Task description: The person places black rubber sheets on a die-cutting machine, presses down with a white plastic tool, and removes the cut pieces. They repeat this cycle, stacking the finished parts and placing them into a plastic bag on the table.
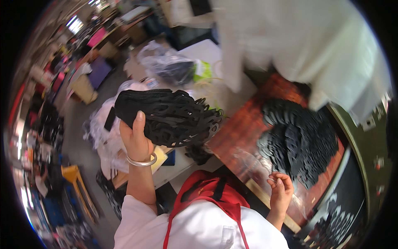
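Observation:
My left hand (137, 139) is raised at the middle left, its fingers wrapped round a thick stack of black cut-out pieces (170, 116). The stack's solid end lies in the palm, and its looped, strap-like ends fan out to the right. My right hand (280, 191) is at the lower right, with thumb and fingers pinched together; whatever they hold, if anything, is too small to make out. Just beyond it, a large heap of overlapping black cut-out pieces (298, 141) covers much of a reddish-brown board (236, 145).
White sheeting (306, 45) hangs over the upper right. A green machine frame (356, 137) curves along the right, with more black pieces (336, 224) below. Clear plastic bags (161, 58) lie on the table beyond my left hand. A yellow trolley (76, 182) stands on the floor at left.

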A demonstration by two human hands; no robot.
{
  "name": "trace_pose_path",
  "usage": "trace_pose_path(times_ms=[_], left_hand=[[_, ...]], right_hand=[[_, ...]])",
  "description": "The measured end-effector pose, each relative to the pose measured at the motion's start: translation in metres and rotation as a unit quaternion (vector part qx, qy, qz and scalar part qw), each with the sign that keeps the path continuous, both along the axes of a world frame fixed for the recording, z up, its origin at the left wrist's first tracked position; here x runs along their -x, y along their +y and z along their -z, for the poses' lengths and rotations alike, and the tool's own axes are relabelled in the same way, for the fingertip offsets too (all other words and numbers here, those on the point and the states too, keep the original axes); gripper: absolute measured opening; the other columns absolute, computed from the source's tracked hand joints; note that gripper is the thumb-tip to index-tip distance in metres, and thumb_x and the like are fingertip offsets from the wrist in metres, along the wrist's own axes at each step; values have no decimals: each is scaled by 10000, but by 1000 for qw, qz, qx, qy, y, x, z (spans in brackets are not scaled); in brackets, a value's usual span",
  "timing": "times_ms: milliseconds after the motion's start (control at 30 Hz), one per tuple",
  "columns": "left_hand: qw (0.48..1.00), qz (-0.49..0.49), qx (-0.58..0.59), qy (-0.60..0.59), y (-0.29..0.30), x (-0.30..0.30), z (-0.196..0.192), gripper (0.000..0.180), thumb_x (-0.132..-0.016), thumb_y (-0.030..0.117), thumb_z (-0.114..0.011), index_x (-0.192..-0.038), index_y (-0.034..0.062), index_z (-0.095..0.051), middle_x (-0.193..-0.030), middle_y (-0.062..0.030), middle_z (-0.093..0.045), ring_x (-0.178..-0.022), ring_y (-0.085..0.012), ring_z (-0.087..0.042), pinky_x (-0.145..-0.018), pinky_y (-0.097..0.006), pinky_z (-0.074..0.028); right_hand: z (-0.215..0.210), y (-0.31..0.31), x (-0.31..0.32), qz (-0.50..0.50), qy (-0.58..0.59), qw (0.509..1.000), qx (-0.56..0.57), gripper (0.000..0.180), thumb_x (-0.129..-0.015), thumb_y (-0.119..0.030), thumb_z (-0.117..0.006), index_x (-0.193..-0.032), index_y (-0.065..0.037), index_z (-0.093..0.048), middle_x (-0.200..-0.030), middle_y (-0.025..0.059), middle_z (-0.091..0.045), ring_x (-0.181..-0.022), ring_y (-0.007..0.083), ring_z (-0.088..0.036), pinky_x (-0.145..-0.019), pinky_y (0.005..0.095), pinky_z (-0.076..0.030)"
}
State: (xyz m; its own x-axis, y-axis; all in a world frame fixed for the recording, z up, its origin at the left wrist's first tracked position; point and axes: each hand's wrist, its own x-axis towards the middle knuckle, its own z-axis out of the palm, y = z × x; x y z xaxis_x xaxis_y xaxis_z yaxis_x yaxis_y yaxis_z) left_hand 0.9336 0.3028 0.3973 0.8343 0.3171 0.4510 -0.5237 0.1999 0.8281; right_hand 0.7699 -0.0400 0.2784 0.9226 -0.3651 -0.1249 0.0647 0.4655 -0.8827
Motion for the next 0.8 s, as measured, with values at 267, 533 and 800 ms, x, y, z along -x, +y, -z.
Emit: trace_pose_path(times_ms=[267, 533, 800], left_hand=[[983, -177, -51, 26, 146, 69, 5, 321, -906, 86, -570, -1194, -43, -510, -1126, -109, -604, -1018, -194, -600, -918, -334, -488], [918, -380, -101, 52, 268, 126, 34, 335, -903, 81, -574, -1211, -36, -514, -1124, -95, -599, -1011, -179, -591, -914, -317, -469], [825, -471, -289, 118, 312, 135, 99, 462, -817, 99, -688, -1208, -58, -498, -1101, -118, -633, -975, -210, -622, -837, -312, -500]], right_hand=[[-6, 97, -69, -206, 7, 976, 64, 144, -910, -57, -607, -1024, 31, -600, -1049, 129, -630, -925, 181, -620, -820, 305, -526], [33, 234, -116, -445, 120, 877, 133, 120, -906, -19, -601, -1020, 12, -620, -941, 58, -655, -880, 121, -616, -784, 264, -514], [95, 370, -158, -506, 114, 788, 332, 549, -845, -234, -725, -1251, 45, -483, -1024, 158, -640, -916, 169, -624, -752, 279, -523]])
